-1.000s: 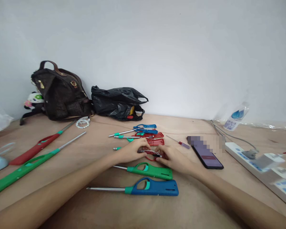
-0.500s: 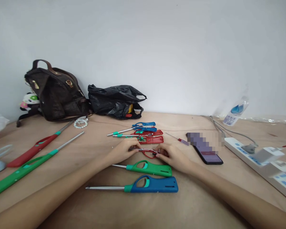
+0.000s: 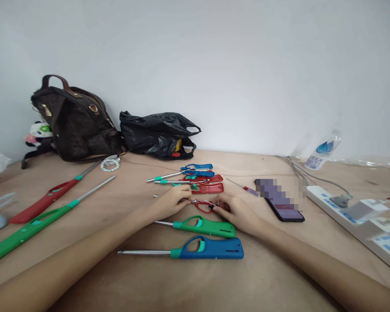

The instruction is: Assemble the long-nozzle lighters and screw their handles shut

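A red gas lighter (image 3: pixel 203 208) lies opened up between my hands, its thin wires and a small black part showing. My left hand (image 3: pixel 174 200) is closed at its left end, fingertips pinching the metal tube. On the handle end, my right hand (image 3: pixel 232 211) pinches at the wires and black part, covering most of the handle. Just nearer to me lie a whole green lighter (image 3: pixel 211 227) and a whole blue lighter (image 3: pixel 214 249). Beyond my hands are opened red lighter halves (image 3: pixel 211 187) and opened blue lighter halves (image 3: pixel 201 170) with metal tubes.
A screwdriver (image 3: pixel 251 191) and a phone (image 3: pixel 284 203) lie right of my hands, before a power strip (image 3: pixel 328 208) and bottle (image 3: pixel 323 149). At left are a long red lighter (image 3: pixel 45 201), a long green lighter (image 3: pixel 29 227), a bracelet (image 3: pixel 110 164), a backpack (image 3: pixel 78 125) and a black plastic bag (image 3: pixel 156 134).
My left hand has shifted slightly, and the metal tube end now shows left of its wrist. The right fingers have moved a little at the wires. The view has tilted slightly.
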The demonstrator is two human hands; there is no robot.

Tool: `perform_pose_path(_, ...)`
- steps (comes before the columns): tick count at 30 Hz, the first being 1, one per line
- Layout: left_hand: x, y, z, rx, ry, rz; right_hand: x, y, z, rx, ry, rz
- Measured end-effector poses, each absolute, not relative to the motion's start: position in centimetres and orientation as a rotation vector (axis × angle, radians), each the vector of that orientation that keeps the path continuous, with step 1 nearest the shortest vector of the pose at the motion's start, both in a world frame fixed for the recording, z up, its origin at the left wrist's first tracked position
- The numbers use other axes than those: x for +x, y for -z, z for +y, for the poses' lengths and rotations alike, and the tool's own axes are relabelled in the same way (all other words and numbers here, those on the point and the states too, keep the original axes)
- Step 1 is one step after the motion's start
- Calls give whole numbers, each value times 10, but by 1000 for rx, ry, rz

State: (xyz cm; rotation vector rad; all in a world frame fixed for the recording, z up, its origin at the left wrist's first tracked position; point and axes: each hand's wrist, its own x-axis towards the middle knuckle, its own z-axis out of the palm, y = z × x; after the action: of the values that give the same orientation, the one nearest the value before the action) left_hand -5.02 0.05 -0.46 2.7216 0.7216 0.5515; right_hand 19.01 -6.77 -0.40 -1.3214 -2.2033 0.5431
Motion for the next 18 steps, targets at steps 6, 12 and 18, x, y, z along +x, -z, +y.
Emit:
perform_pose_path(6,-51,7,-2,2920,-501,687,195,6,-67,-1322,-535,-2246)
perform_pose_path(12,-54,3,-9,2966,-474,634,196,1,-72,-1325,-601,-2249)
perform_pose_path(18,-56,-8,-15,3099,-344,626,196,-7,-79,-1266,-640,-2241)
